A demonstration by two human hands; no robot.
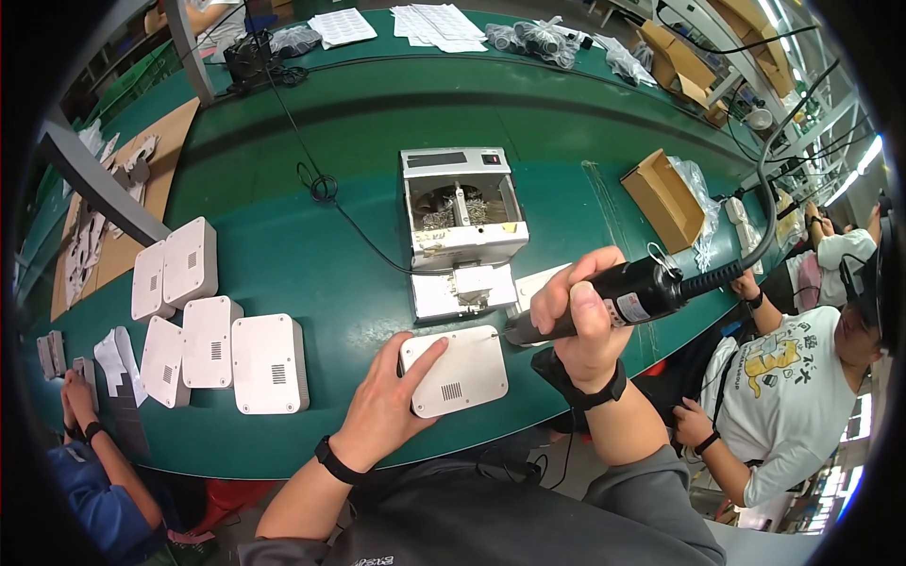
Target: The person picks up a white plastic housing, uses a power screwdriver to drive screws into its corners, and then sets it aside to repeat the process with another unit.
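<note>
My left hand [382, 401] grips the left side of a white plastic housing [462, 373] that lies on the green table, its thumb and fingers around the edge. The housing has rounded corners, a slotted vent and corner screw holes. In my right hand [593, 325] is a black electric screwdriver [646, 288], held tilted, its cable running up to the right. Its tip end is at the housing's upper right corner; whether it touches I cannot tell. Behind the housing stands a screw feeder [455, 162] with loose screws inside. Another pale flat part [540, 283] lies partly hidden behind my right hand.
Several similar white housings [269, 363] stand in a group on the left. An open cardboard box [665, 200] and clear plastic bags are at the back right. A black cable [363, 231] runs to the feeder. People sit on both sides; papers [439, 26] lie on the far table.
</note>
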